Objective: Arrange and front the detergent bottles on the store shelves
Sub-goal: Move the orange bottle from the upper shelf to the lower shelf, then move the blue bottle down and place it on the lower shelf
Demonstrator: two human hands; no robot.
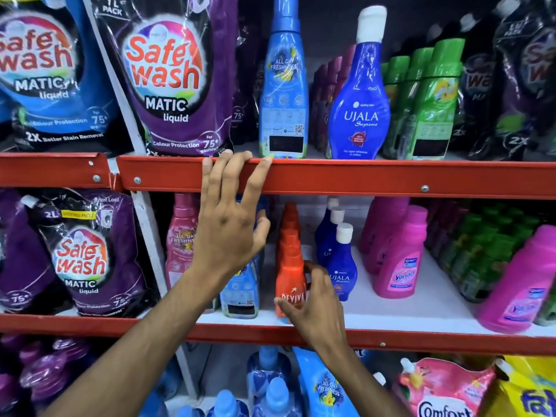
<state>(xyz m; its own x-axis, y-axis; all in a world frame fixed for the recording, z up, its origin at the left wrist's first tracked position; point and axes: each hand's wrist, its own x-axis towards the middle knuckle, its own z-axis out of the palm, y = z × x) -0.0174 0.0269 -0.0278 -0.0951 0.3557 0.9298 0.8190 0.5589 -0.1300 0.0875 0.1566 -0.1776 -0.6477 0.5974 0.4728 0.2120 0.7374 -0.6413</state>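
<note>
My left hand [230, 218] rests with spread fingers on the red front rail [361, 179] of the upper shelf, its fingertips hooked over the top edge. It holds nothing. My right hand [313, 299] is closed around the lower body of a red Revive bottle [289, 266] at the front of the middle shelf. More red bottles line up behind it. A light blue bottle [240, 293] stands just left of it, partly hidden by my left wrist. A small blue Ujala bottle [341, 266] stands to the right, almost touching my right hand.
On the upper shelf stand a tall light blue bottle [284, 85], a large Ujala bottle [359, 100], green bottles [430, 100] and Safewash pouches [168, 76]. Pink Vanish bottles [400, 257] and green bottles fill the middle shelf's right side. Blue bottles and pouches sit below.
</note>
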